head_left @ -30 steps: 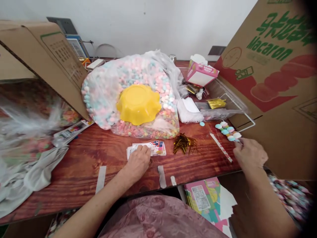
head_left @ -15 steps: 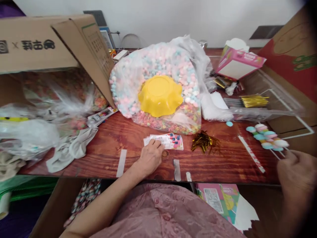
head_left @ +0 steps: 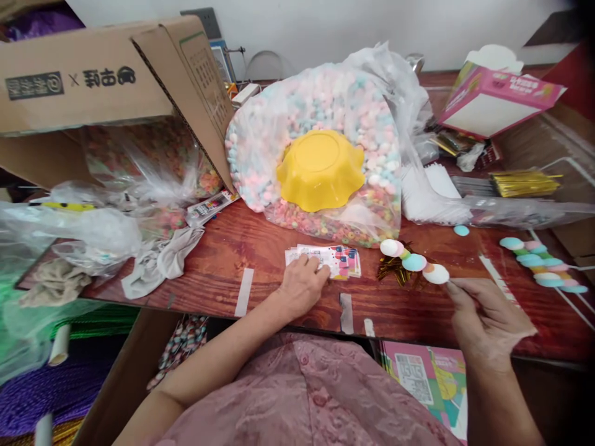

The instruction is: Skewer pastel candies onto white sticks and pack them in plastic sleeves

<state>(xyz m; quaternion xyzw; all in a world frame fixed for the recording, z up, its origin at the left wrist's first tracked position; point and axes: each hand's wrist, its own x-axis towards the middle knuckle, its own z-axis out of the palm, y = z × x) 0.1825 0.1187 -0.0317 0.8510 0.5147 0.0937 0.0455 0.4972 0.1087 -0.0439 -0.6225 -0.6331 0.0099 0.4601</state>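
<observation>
My left hand (head_left: pixel 302 288) rests with curled fingers on a small stack of printed cards (head_left: pixel 332 260) on the red-brown wooden table (head_left: pixel 223 266). My right hand (head_left: pixel 486 322) pinches the stick end of a candy skewer (head_left: pixel 413 261) with white, blue and pink pieces, held above a bunch of gold twist ties (head_left: pixel 395 269). More candy skewers (head_left: pixel 542 269) lie at the right of the table. A loose blue candy (head_left: pixel 461 230) sits between them.
A big clear bag of pastel candies (head_left: pixel 297 118) with a yellow bowl (head_left: pixel 320 168) on it stands behind. Cardboard boxes (head_left: pixel 93 80), plastic bags (head_left: pixel 79 235), a pink box (head_left: pixel 497 102), gold ties (head_left: pixel 523 183) and white sleeves (head_left: pixel 430 195) surround it. Printed sheets (head_left: pixel 427 384) lie below the table edge.
My right hand lifted one skewer from the pile at the right and brought it left, over the gold twist ties. The view swung left. The left hand stayed on the cards.
</observation>
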